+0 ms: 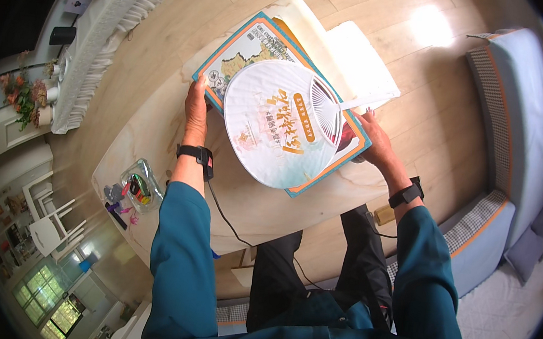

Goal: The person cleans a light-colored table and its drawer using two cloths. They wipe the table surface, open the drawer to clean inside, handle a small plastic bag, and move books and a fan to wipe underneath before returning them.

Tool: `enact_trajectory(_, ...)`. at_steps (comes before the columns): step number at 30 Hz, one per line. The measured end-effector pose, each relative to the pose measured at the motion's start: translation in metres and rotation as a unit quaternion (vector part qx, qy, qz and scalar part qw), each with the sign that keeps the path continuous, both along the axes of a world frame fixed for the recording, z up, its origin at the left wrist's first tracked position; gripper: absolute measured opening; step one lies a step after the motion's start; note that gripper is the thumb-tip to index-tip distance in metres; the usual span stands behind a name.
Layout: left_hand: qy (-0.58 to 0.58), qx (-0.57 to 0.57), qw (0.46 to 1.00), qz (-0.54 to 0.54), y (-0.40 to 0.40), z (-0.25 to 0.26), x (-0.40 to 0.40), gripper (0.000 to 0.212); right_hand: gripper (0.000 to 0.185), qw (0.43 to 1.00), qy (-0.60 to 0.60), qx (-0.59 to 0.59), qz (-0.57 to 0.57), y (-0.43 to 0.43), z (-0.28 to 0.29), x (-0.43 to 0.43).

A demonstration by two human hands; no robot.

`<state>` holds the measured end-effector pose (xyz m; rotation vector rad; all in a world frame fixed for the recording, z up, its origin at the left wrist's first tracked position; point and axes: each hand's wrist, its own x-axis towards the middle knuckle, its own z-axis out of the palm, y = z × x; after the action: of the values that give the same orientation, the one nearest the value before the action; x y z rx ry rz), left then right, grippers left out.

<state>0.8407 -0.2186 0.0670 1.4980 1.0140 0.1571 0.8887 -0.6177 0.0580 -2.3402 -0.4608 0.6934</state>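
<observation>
Both hands grip a flat rectangular box (240,44) with a teal and orange border and a map-like picture on it. My left hand (195,110) holds its left edge, and my right hand (375,140) holds its right end, with the fingers partly hidden under the box. On top of the box lies a round white hand fan (267,115) with printed writing, its ribbed handle pointing to the right. The box is over a marble-patterned table (142,132); whether it touches the top I cannot tell. A brown-yellow edge shows behind the box.
At the table's left end stands a glass dish (143,184) of small colourful items, beside purple and pink bits. A white object (361,55) lies beyond the box at the table's far side. A thin black cable runs from my left wristband. A blue-grey sofa (480,238) stands at right.
</observation>
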Motion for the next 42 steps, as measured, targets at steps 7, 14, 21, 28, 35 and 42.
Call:
enact_trajectory(7, -0.012, -0.041, 0.999, 0.025, -0.007, 0.007, 0.000, 0.053, 0.060, 1.000, 0.007, -0.009, 0.011, -0.004, -0.006, -0.003)
enact_trajectory(14, -0.046, -0.062, 0.997, 0.014, -0.003, -0.004, -0.004, 0.052, 0.066, 0.999, 0.030, -0.017, 0.041, -0.007, -0.010, -0.003)
enact_trajectory(21, -0.034, -0.076, 0.997, -0.001, 0.007, -0.020, -0.010, 0.050, 0.063, 0.992, 0.051, -0.066, 0.091, -0.006, -0.004, -0.011)
enact_trajectory(28, -0.113, -0.086, 0.989, 0.030, -0.020, -0.022, -0.011, 0.052, 0.065, 0.988, 0.110, -0.069, 0.087, -0.002, -0.004, -0.008)
enact_trajectory(35, -0.108, -0.146, 0.981, 0.071, -0.026, -0.013, -0.003, 0.049, 0.060, 0.986, 0.096, -0.091, 0.101, 0.003, 0.007, -0.002)
enact_trajectory(42, -0.153, -0.076, 0.985, 0.001, -0.023, -0.023, 0.049, 0.064, 0.061, 0.992, 0.058, -0.060, 0.099, 0.005, 0.006, -0.010)
